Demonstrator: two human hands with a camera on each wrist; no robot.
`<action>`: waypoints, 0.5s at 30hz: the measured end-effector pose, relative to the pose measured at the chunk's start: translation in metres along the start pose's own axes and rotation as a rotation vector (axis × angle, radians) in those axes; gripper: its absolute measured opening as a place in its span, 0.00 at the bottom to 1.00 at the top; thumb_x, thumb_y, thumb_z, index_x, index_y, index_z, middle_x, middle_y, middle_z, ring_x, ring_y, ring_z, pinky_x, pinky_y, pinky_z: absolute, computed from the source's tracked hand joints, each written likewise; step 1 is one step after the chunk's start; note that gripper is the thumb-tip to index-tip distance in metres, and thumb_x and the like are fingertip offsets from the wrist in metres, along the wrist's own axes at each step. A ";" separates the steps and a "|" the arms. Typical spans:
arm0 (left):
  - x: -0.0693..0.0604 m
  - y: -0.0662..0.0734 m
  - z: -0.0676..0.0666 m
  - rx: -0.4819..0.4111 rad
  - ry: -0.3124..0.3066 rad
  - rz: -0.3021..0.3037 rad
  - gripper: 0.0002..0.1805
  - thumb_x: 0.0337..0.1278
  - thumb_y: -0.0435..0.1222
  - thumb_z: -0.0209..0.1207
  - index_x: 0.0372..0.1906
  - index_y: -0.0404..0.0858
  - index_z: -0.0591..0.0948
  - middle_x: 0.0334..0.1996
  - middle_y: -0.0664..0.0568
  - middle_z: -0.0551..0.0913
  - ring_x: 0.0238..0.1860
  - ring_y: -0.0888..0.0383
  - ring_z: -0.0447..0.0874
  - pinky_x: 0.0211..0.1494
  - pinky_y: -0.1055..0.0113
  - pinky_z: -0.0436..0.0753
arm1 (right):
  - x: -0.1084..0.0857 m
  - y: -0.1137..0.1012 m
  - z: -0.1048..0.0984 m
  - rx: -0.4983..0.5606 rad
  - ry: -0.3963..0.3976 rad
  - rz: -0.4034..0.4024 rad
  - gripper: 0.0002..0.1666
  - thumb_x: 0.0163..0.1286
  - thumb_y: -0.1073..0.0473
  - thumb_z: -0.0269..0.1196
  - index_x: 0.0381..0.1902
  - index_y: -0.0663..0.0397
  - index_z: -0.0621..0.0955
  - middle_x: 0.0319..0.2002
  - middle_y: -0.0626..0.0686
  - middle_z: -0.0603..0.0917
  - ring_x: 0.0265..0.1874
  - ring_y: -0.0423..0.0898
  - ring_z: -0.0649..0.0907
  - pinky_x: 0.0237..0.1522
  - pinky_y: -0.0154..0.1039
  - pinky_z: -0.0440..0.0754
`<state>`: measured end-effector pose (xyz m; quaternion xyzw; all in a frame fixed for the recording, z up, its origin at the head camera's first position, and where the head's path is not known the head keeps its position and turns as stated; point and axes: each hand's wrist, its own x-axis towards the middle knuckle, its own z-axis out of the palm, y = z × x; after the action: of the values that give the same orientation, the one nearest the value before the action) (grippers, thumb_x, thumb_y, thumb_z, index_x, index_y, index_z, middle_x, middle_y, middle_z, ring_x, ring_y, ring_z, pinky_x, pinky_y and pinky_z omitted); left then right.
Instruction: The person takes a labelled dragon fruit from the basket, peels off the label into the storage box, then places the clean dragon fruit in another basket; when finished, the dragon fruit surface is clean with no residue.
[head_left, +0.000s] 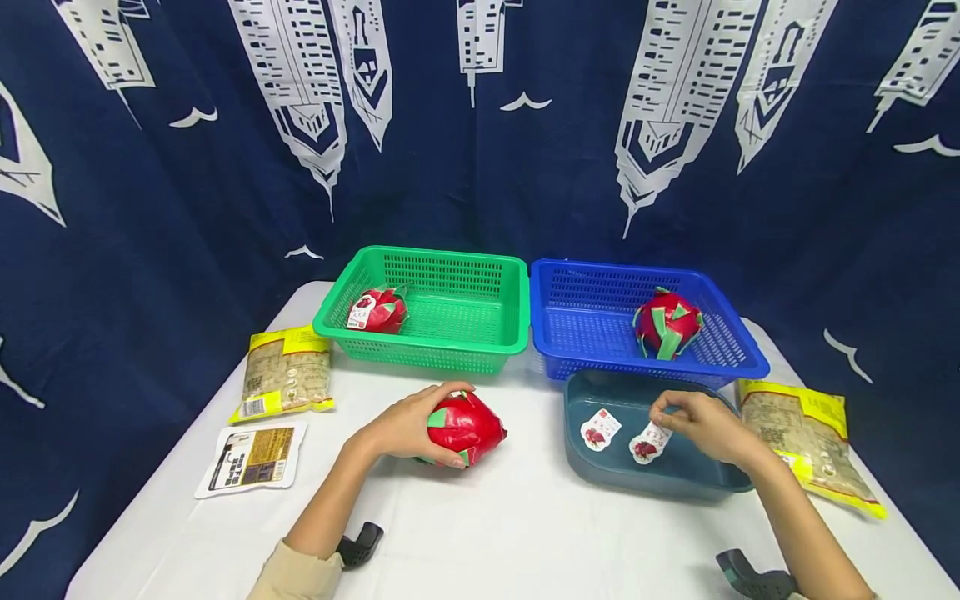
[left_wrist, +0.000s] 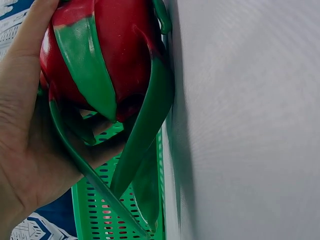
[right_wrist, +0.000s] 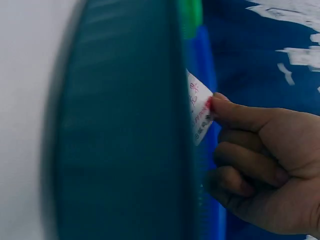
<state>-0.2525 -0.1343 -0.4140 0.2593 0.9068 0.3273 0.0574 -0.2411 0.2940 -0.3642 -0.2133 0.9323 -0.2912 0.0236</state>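
L hand [head_left: 408, 427], fingers spread wide, curves round fruit [head_left: 476, 427] on table [head_left: 517, 533]; over right, R hand [head_left: 701, 425] pinches tag [head_left: 649, 443] btwn thumb & index at tub [head_left: 626, 473], other fingers curled!

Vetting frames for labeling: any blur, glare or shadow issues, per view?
Head: bright, mostly crisp. Left wrist: dimmer, a small glint on the dragon fruit in the left hand, shadow on the white table beside it. Right wrist: near side of the teal bin looks blurred; label and right hand read clearer.

Baskets [head_left: 420, 357], packets [head_left: 287, 371] on white table [head_left: 525, 533]
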 end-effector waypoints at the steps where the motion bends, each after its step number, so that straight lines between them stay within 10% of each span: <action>1: 0.000 0.000 0.000 0.003 0.002 0.000 0.50 0.23 0.63 0.70 0.61 0.73 0.58 0.51 0.60 0.71 0.50 0.58 0.71 0.41 0.64 0.78 | 0.004 0.004 0.003 -0.012 -0.018 -0.013 0.05 0.67 0.58 0.58 0.33 0.53 0.79 0.19 0.44 0.72 0.18 0.36 0.67 0.20 0.33 0.65; 15: 0.000 -0.003 0.001 -0.031 0.018 0.018 0.49 0.24 0.62 0.70 0.61 0.71 0.59 0.52 0.62 0.70 0.51 0.58 0.70 0.40 0.65 0.78 | 0.024 0.043 0.036 -0.094 -0.035 -0.032 0.14 0.56 0.58 0.68 0.40 0.53 0.80 0.13 0.40 0.58 0.14 0.34 0.58 0.17 0.31 0.58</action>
<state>-0.2538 -0.1355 -0.4167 0.2637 0.8997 0.3441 0.0504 -0.2732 0.2964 -0.4162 -0.2340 0.9408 -0.2438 0.0253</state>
